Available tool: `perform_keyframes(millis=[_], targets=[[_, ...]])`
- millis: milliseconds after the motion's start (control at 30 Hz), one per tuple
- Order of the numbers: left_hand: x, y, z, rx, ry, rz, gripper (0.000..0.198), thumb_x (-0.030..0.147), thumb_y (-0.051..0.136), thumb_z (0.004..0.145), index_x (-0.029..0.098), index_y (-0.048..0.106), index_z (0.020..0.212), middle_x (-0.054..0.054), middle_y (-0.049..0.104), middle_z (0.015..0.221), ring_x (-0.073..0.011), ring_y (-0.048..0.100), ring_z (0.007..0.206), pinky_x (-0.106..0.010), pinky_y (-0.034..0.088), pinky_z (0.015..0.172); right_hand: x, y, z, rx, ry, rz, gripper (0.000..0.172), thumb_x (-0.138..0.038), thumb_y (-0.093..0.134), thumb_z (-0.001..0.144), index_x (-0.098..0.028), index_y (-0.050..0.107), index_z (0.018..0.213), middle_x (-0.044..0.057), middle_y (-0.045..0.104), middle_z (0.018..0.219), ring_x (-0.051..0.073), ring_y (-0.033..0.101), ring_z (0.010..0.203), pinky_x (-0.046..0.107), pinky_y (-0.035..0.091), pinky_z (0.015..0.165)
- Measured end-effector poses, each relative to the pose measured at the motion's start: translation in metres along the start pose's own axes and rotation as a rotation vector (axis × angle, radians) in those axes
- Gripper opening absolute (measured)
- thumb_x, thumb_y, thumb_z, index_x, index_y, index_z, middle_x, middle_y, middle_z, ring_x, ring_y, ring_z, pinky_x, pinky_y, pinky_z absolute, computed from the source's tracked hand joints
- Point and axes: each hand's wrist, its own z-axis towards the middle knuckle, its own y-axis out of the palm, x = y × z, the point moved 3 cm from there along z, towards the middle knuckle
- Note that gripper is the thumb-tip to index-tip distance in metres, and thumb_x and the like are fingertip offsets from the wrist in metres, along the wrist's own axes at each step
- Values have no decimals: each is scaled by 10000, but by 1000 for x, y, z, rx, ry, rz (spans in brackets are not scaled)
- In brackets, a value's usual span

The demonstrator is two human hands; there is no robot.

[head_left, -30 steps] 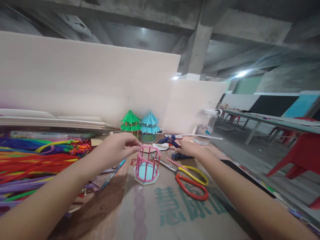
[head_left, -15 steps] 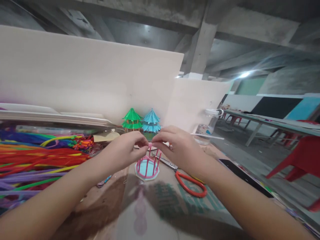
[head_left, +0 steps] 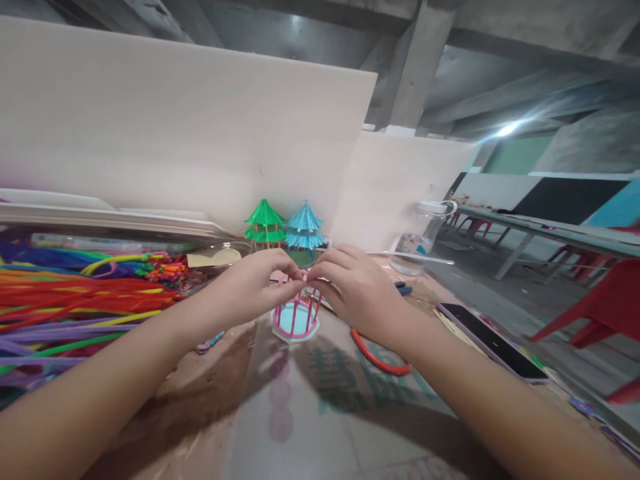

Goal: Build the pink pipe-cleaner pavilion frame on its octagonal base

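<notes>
A small pink frame of upright sticks on a light blue base stands on the brown cardboard sheet in front of me. My left hand pinches the top ring of the frame from the left. From the right, my right hand pinches the same ring, its fingertips meeting the left hand's above the frame. Behind the hands stand a finished green pagoda model and a blue pagoda model.
A heap of coloured pipe cleaners fills the left. Red-handled scissors lie under my right wrist. A dark phone lies at the right, a clear jar behind it. White boards back the table. Red chairs stand far right.
My right hand left the tools on the table and came over to the pink frame, joining my left hand on its top ring. Both hands have since sunk a little lower over it.
</notes>
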Motion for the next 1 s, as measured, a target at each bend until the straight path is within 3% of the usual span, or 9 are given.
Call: perform_keyframes(millis=[133, 267, 633, 1000], targets=[[-17, 0, 2, -10, 97, 69, 287, 380, 484, 885, 188, 697, 902, -55, 658, 962, -199, 606, 937, -307, 464, 819, 2, 4, 0, -67, 74, 29, 191, -125, 496, 928, -157, 651, 821, 95, 662, 834, 218, 535, 828, 338, 419, 755], [-30, 5, 3, -90, 91, 112, 235, 333, 537, 858, 207, 724, 926, -60, 654, 1035, -201, 606, 988, -307, 463, 881, 6, 12, -1, -154, 112, 92, 159, -106, 533, 903, -155, 650, 808, 86, 650, 822, 209, 528, 817, 331, 405, 750], [-31, 13, 2, -171, 18, 50, 178, 277, 569, 844, 202, 724, 888, -58, 636, 1045, -192, 629, 970, -290, 480, 861, 8, 17, -3, -194, 162, 177, 100, -106, 593, 872, -147, 650, 801, 54, 616, 788, 186, 501, 793, 297, 368, 709], [-35, 12, 4, -201, 90, 54, 131, 218, 596, 834, 211, 727, 827, -51, 643, 1012, -173, 630, 931, -261, 491, 811, 3, 19, -4, -157, 140, 188, 108, -113, 584, 868, -168, 645, 797, 32, 614, 730, 168, 488, 732, 284, 338, 668]])
